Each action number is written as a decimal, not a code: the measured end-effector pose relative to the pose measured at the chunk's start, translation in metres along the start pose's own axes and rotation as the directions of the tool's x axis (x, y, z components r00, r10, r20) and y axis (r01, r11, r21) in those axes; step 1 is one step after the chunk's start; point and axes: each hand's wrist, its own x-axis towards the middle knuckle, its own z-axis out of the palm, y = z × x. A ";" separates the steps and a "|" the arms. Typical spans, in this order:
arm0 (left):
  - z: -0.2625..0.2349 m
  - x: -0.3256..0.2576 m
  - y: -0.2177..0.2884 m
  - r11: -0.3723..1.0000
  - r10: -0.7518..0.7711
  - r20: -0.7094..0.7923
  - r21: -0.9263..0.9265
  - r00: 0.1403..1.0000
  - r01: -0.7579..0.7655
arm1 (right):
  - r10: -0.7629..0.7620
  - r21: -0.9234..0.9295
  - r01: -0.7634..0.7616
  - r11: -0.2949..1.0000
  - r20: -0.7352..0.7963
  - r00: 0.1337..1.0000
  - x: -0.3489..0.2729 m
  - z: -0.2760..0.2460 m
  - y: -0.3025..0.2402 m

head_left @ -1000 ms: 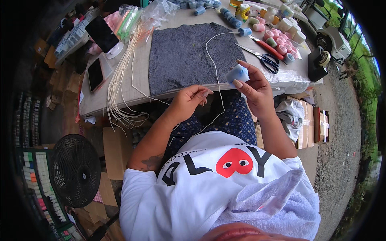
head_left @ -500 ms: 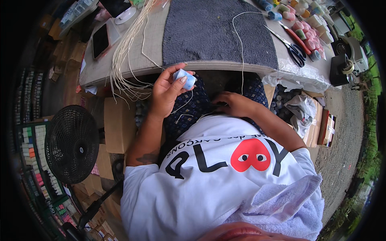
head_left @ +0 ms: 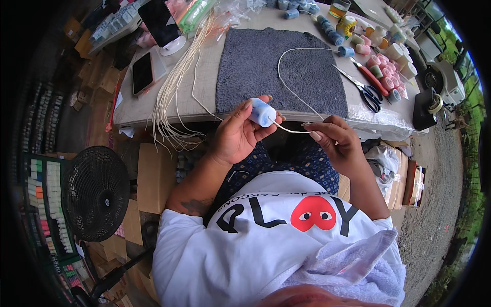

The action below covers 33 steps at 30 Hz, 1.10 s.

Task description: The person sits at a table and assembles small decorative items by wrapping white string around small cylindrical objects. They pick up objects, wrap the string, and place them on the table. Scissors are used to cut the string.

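Note:
My left hand (head_left: pixel 238 130) is wrapped round a small blue-and-white marbled cylinder (head_left: pixel 262 113) that looks like a candle, held just in front of the table's near edge. A white cord (head_left: pixel 290 131) comes out of its right end face and runs to my right hand (head_left: pixel 338 138), whose thumb and fingertips pinch it. Another stretch of cord lies in a loop across the dark grey towel (head_left: pixel 245 64), from a blue cylinder (head_left: pixel 346 51) on the table down to near my right hand. Left of the towel, a bundle of long off-white cords (head_left: pixel 171 100) hangs over the edge.
On the right lie black-handled scissors (head_left: pixel 369 96), a red-handled tool (head_left: pixel 378 82), several pink cylinders (head_left: pixel 387 71) and a black tape dispenser (head_left: pixel 424 110). A phone (head_left: pixel 142 73) rests at the left. A black fan (head_left: pixel 97 193) stands beside my left arm.
My right hand has come up from my lap to the right of the cylinder and now pinches the cord. My left hand has moved right and slightly down, turning the cylinder. The view has shifted.

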 end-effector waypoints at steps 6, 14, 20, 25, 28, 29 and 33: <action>0.008 0.011 -0.011 0.977 0.021 0.082 0.211 0.996 -0.038 | 0.019 -0.016 -0.021 1.000 -0.084 0.996 -0.013 -0.005 0.016; 0.028 0.021 -0.019 0.861 0.209 0.068 0.461 0.976 -0.216 | 0.172 0.157 -0.174 0.972 0.031 0.985 -0.014 -0.001 0.011; 0.033 0.029 -0.026 0.857 0.221 0.083 0.459 0.972 -0.234 | -0.081 0.025 0.086 0.996 -0.144 0.986 -0.003 0.005 0.015; 0.030 0.030 -0.009 0.990 0.139 -0.079 -0.011 0.987 -0.141 | 0.084 0.078 -0.071 0.994 -0.193 0.978 -0.009 0.000 0.010; 0.026 0.029 -0.003 0.982 0.075 0.084 -0.179 0.994 -0.059 | 0.067 0.115 -0.050 0.992 -0.145 0.987 -0.008 -0.002 0.004; 0.024 0.028 -0.005 0.983 0.070 0.088 -0.175 0.994 -0.054 | 0.061 0.125 -0.045 0.991 -0.128 0.990 -0.008 -0.001 0.003; 0.024 0.025 -0.009 0.985 0.049 0.092 -0.167 0.995 -0.033 | 0.059 0.137 -0.044 0.990 -0.106 0.993 -0.011 0.004 0.005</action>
